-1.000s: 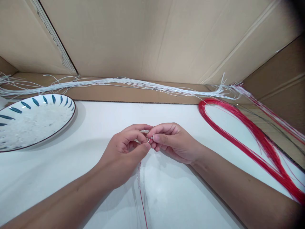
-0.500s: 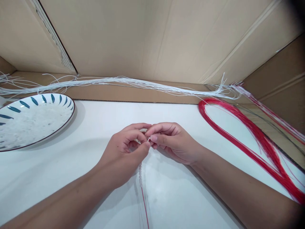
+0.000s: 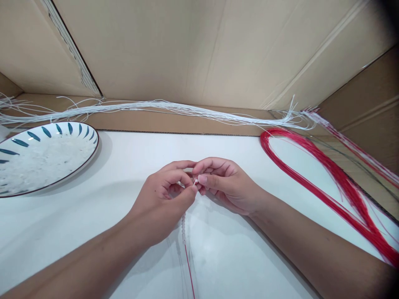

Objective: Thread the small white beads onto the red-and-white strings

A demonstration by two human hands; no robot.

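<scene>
My left hand is closed, thumb and forefinger pinching the pale tip of a thin cord. Below the palm, a row of small clear beads is strung on this cord, and its red length runs down to the bottom of the view. My right hand meets the left one, its thumb and forefinger pinched at a tiny whitish bead beside the cord's tip. The fingers partly cover the bead, so I cannot tell whether the tip is through it.
An oval plate with blue leaf marks holds many small clear beads at left. A looped bundle of red cords lies at right. White cords stretch along the back, before cardboard walls. The tabletop is white.
My right fingertips have shifted slightly up and right, and more of the whitish bead at the cord's tip shows. My left hand has hardly moved.
</scene>
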